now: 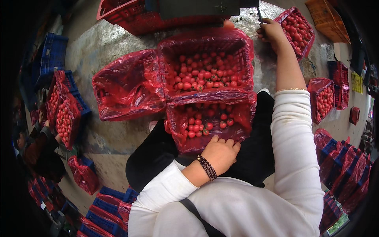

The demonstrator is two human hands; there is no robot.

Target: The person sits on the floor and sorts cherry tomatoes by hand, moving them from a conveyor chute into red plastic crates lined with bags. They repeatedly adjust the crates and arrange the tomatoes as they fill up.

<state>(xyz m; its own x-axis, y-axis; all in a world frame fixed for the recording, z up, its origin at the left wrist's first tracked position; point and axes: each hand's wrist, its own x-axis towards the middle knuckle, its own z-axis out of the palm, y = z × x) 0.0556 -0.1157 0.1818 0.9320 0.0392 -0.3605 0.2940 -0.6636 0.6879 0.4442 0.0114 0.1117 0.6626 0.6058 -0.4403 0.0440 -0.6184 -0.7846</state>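
Note:
My left hand (220, 154) rests on the near rim of a crate lined with red plastic film (213, 143); its fingers are slightly spread and hold no tomato that shows. Small red tomatoes (196, 127) lie in that crate. Just beyond it is a larger lined crate (250, 59) with many more tomatoes. At the upper right, my right hand (271, 31) is closed around a dark rod-like handle (260, 16) at the corner of a dark tray (198, 10). A blurred reddish thing (228, 24), perhaps a tomato, is at the tray's near edge.
Left of the middle crates stands another lined crate (127, 86). A red plastic crate (130, 17) is under the tray. Tomato-filled crates stand at upper right (297, 31) and right (322, 100). A person (41, 148) is at the far left, near blue crates (53, 56). Blue crates (103, 213) line the lower left.

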